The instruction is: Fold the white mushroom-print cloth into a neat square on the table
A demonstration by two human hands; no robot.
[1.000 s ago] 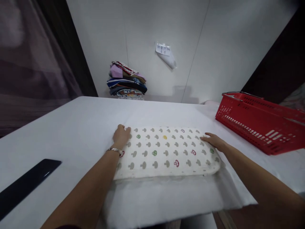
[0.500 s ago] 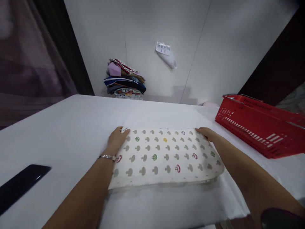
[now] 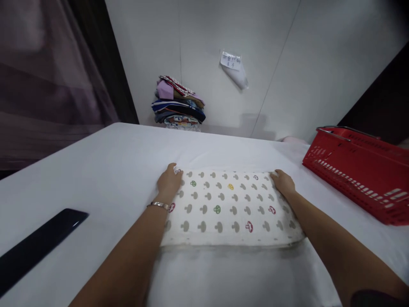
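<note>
One folded cream cloth with a mushroom print (image 3: 223, 207) lies between the two hands, on the white-covered bench (image 3: 105, 170). Most of its mushrooms are grey-brown, with some in green, red and yellow, and one small dark outline sits near the far right corner. Its near edge, on the wearer's side of the hands, shows more than one layer.

The left hand (image 3: 169, 182) holds the far left corner, its fingers closed in narrowly on the fabric. A silver-coloured bracelet (image 3: 159, 205) circles that wrist. The right hand (image 3: 284, 183) holds the far right corner, also narrowly closed on it; a dark sleeve edge (image 3: 372, 298) shows farther down that arm.

Left of the left hand and nearer the wearer, a glossy dark flat object (image 3: 41, 241) lies on the bench, cut off by the view. Right of the right hand, well apart from it, stands a red plastic basket (image 3: 354, 170) with slotted sides and metal handles.

Beyond the hands, a stack of folded fabrics (image 3: 179, 106) stands at the far side, near the pale wall (image 3: 287, 85). A handwritten sheet (image 3: 231, 60) in clear plastic hangs there, to the stack's right. Purplish draped fabric (image 3: 47, 85) hangs beyond the bench's left side.
</note>
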